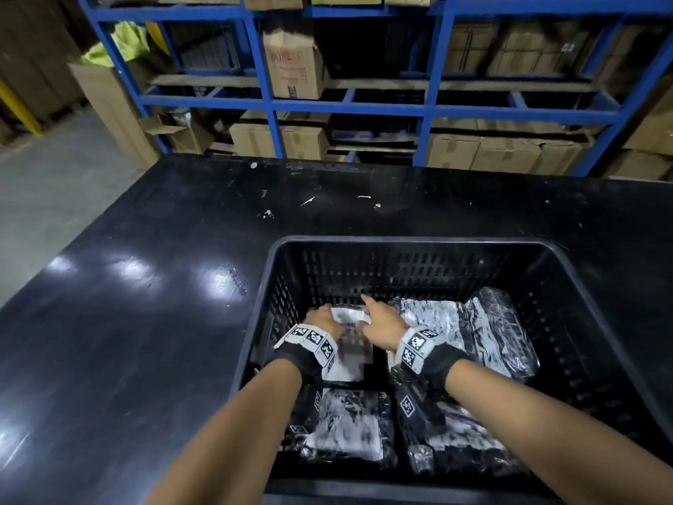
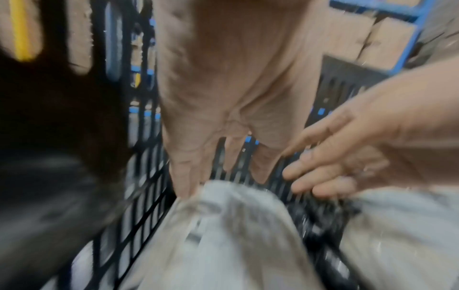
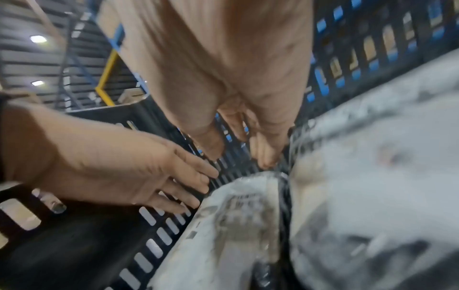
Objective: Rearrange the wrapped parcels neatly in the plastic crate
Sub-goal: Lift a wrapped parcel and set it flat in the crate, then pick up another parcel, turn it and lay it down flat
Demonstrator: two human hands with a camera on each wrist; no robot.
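A black slotted plastic crate point(image 1: 411, 241) holds several parcels wrapped in clear film. Both hands reach to the back-left parcel point(image 1: 351, 344). My left hand point(image 1: 320, 317) lies at its far left edge; in the left wrist view the straight fingers point(image 2: 186, 186) touch the parcel point(image 2: 223, 225). My right hand point(image 1: 375, 311) rests on its far right corner with the fingers point(image 3: 265, 159) straight, beside the parcel point(image 3: 236, 215). Neither hand curls round it. Other parcels lie at back right point(image 1: 433, 318), far right point(image 1: 506, 329), front left point(image 1: 349, 428) and front right point(image 1: 462, 439).
The crate stands on a glossy black table point(image 1: 145, 286), near its front right. Blue metal shelving point(image 1: 346, 103) with cardboard boxes point(image 1: 295, 67) runs behind the table. Grey floor point(image 1: 54, 184) shows to the left. Both wrist views are motion-blurred.
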